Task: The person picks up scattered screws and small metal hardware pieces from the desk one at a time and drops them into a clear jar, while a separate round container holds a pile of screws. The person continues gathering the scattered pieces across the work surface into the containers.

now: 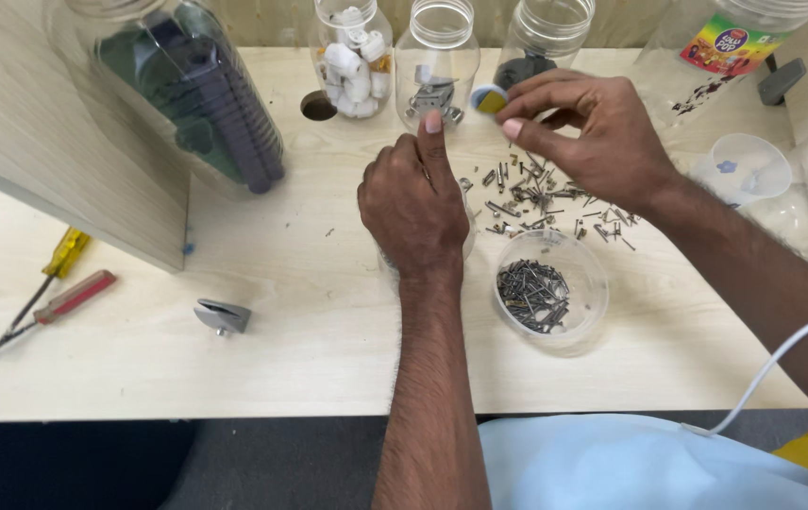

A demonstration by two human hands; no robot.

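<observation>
screws (538, 198) lie scattered in a loose pile on the pale wooden table (310, 312), and everything else sits around that pile. just left of it, the left hand (413, 203) rests on the table over a clear container that is mostly hidden, fingers curled together and the thumb stuck up. just behind the pile, the right hand (588, 127) hovers, thumb and forefinger pinched on a small round blue and yellow piece (490, 99). in front of the pile stands a clear round tub (551, 293) with dark screws in it. behind the pile stands a row of clear jars (437, 61). far left of the pile, two screwdrivers (45, 297) lie near the table edge.
</observation>
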